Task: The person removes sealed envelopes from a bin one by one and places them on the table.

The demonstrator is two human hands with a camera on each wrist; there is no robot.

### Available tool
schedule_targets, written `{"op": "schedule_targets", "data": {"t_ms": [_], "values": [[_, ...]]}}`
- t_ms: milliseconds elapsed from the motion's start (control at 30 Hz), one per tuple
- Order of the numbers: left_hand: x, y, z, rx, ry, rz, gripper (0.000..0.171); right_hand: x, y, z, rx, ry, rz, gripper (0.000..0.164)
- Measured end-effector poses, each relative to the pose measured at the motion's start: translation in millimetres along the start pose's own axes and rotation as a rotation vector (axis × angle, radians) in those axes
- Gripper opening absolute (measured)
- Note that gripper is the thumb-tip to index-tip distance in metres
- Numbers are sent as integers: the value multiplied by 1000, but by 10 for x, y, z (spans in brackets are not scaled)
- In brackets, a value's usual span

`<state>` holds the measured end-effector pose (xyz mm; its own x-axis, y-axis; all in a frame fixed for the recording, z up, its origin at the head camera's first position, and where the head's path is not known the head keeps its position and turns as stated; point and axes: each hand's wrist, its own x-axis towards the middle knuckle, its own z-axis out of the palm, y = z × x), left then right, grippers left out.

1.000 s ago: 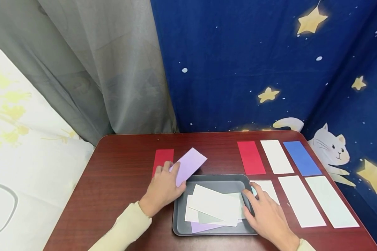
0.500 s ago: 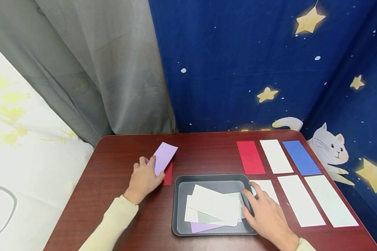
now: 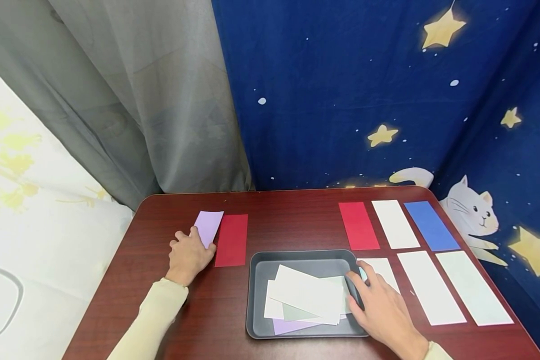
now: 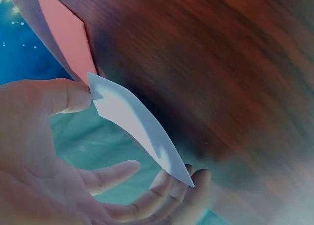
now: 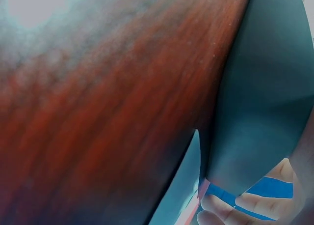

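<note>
Slightly bowed, the purple card (image 3: 208, 227) is held edge to edge by my left hand (image 3: 190, 257), thumb on one side and fingertips on the other. In the left wrist view the card (image 4: 130, 114) arches between thumb and fingers. Just right of it, a red card (image 3: 231, 240) lies flat on the table. My right hand (image 3: 384, 307) grips the right rim of the dark grey tray (image 3: 256, 295), thumb over the inside. Inside the tray is a loose pile with a white card (image 3: 306, 292) on top and another purple card (image 3: 290, 326) showing below.
Along the table's right side lie a red card (image 3: 359, 226), a white card (image 3: 396, 224), a blue card (image 3: 432, 226) and several pale cards, one partly behind my right hand. Curtains (image 3: 319, 100) hang beyond the table's far edge (image 3: 292, 191).
My left hand has carried the purple card leftward, across the left red card to its left side, uncovering that red card. The right hand and tray have stayed put.
</note>
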<state>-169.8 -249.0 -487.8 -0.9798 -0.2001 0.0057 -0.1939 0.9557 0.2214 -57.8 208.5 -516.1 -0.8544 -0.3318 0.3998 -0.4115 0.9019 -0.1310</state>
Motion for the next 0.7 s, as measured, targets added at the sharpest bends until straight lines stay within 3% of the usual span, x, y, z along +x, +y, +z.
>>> {"op": "schedule_targets", "data": {"t_ms": [400,700], "values": [[25,-82,26,73,-18,-90,78,0,-6,-14,-5,3,-5,45],[21,-50,9,74,9,-51,74,-4,-7,-5,-5,-4,2,45]]}}
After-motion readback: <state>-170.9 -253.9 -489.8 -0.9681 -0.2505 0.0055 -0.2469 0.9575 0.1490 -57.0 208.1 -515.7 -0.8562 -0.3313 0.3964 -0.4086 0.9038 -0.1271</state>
